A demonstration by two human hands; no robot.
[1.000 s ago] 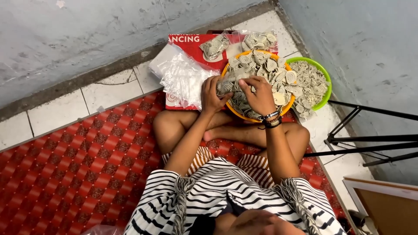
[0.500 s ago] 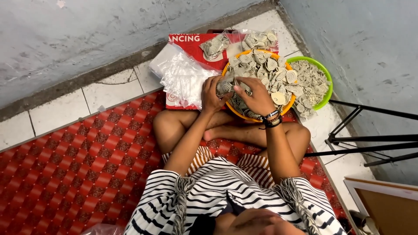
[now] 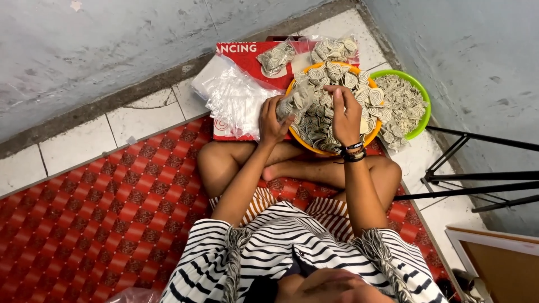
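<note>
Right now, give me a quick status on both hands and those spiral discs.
Left hand shut on stack of spiral discs. Right hand over orange basin, grip unclear. Green basin of discs beside. Nothing blocking.

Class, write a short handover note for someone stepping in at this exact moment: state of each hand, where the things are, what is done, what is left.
Left hand: shut on a stack of spiral discs, held over the near-left rim of the orange bowl.
Right hand: over the orange bowl, fingers down among the loose discs; whether its grip has closed on one cannot be told.
Things: the orange bowl is heaped with discs; the green bowl beside it also holds discs. Clear plastic bags lie to the left on a red box.
Done: two filled bags lie on the box.
Left: most discs still loose in both bowls.
</note>
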